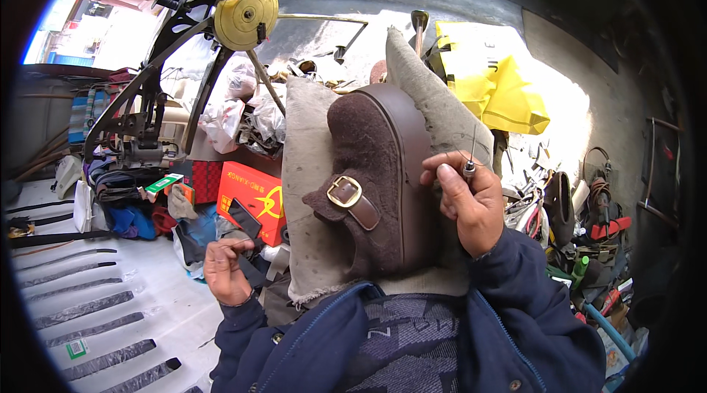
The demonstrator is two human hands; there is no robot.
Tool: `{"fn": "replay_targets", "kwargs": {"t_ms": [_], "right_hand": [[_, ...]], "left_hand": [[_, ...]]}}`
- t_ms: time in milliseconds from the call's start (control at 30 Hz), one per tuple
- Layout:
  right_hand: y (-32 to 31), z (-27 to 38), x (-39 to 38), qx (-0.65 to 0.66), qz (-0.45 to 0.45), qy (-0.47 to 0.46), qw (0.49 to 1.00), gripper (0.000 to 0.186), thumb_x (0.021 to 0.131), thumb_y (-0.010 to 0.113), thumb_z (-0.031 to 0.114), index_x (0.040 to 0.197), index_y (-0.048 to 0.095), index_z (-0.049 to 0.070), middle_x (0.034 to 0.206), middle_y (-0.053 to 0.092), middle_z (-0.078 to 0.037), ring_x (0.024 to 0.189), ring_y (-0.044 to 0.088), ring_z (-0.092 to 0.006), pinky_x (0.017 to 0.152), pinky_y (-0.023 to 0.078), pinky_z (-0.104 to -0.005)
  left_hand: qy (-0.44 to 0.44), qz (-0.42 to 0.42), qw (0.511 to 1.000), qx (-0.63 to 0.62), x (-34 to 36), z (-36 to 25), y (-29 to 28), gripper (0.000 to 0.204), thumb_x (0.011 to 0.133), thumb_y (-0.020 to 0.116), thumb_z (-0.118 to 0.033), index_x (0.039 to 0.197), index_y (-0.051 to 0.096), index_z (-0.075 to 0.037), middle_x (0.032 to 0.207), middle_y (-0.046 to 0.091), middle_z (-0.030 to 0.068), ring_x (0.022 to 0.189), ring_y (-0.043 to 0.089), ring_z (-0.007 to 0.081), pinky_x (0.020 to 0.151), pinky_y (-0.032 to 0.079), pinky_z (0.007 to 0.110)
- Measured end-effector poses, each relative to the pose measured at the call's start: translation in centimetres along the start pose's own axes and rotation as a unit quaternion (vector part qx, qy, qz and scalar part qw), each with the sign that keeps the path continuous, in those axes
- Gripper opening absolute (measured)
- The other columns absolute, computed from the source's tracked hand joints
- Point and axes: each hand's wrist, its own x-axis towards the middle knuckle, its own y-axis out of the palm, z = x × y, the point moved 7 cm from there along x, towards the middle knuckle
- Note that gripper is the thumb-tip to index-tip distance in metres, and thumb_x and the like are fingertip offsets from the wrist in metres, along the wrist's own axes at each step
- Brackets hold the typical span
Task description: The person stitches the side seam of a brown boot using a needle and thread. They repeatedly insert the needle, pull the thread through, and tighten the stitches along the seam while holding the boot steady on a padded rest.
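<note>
A dark brown fuzzy shoe [368, 121] with a thick sole and a gold buckle [344, 191] on its strap lies on its side on a worn grey cloth pad [305, 121] over my lap. My right hand [471, 209], at the right of the shoe by its sole, grips an awl [469, 166] with its thin point upward; the handle is hidden in my fingers. My left hand [230, 268] is left of the pad, pinched near a dark flat piece [244, 218] in front of an orange-red box [239, 190]; what it holds is hidden or too small to name.
A hand-crank machine [245, 15] stands at upper left, over piled bags and materials [221, 124]. A yellow bag [493, 76] lies behind the pad. Tools and cords [600, 209] crowd the right. Dark strips [85, 297] lie on a white surface at lower left.
</note>
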Motion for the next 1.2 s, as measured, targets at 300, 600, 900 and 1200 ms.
{"fn": "replay_targets", "kwargs": {"t_ms": [300, 600, 900, 1200], "right_hand": [[1.2, -0.1, -0.9, -0.34, 0.04, -0.067, 0.937, 0.038, 0.084, 0.092, 0.012, 0.081, 0.054, 0.004, 0.062, 0.059, -0.003, 0.055, 0.046, -0.0047, 0.052, 0.04, -0.0244], [1.6, -1.6, -1.3, -0.313, 0.019, -0.076, 0.947, 0.034, 0.086, 0.087, 0.005, 0.077, 0.054, 0.004, 0.06, 0.058, -0.003, 0.054, 0.04, -0.0051, 0.051, 0.036, -0.0257], [1.7, -1.2, -1.2, -0.306, 0.021, -0.084, 0.948, 0.03, 0.087, 0.086, 0.004, 0.079, 0.057, 0.004, 0.059, 0.054, -0.001, 0.054, 0.041, -0.0045, 0.051, 0.035, -0.0259], [-0.3, -1.0, -1.5, -0.239, 0.05, -0.081, 0.966, 0.02, 0.099, 0.074, 0.011, 0.087, 0.063, 0.0, 0.066, 0.062, -0.002, 0.059, 0.052, -0.0054, 0.055, 0.041, -0.0243]], "left_hand": [[-0.132, 0.053, 0.863, -0.484, -2.1, -0.3, 8.0, 0.022, 0.114, 0.048, -0.026, 0.097, 0.05, -0.012, 0.067, 0.039, -0.0003, 0.058, 0.046, 0.0157, 0.095, 0.055, 0.05], [-0.348, -0.053, 0.873, -0.336, -7.8, 4.1, 5.7, 0.029, 0.112, 0.048, -0.029, 0.09, 0.053, -0.01, 0.063, 0.032, -0.0018, 0.056, 0.036, 0.0129, 0.086, 0.057, 0.044], [-0.343, 0.004, 0.873, -0.346, -8.4, 4.1, 6.1, 0.029, 0.109, 0.053, -0.03, 0.089, 0.055, -0.01, 0.064, 0.035, 0.0001, 0.057, 0.04, 0.0149, 0.09, 0.058, 0.045], [-0.294, -0.092, 0.912, -0.27, -6.0, 7.9, -5.7, 0.034, 0.112, 0.049, -0.033, 0.096, 0.06, -0.005, 0.113, 0.072, 0.0175, 0.098, 0.076, 0.0375, 0.086, 0.064, 0.054]]}}
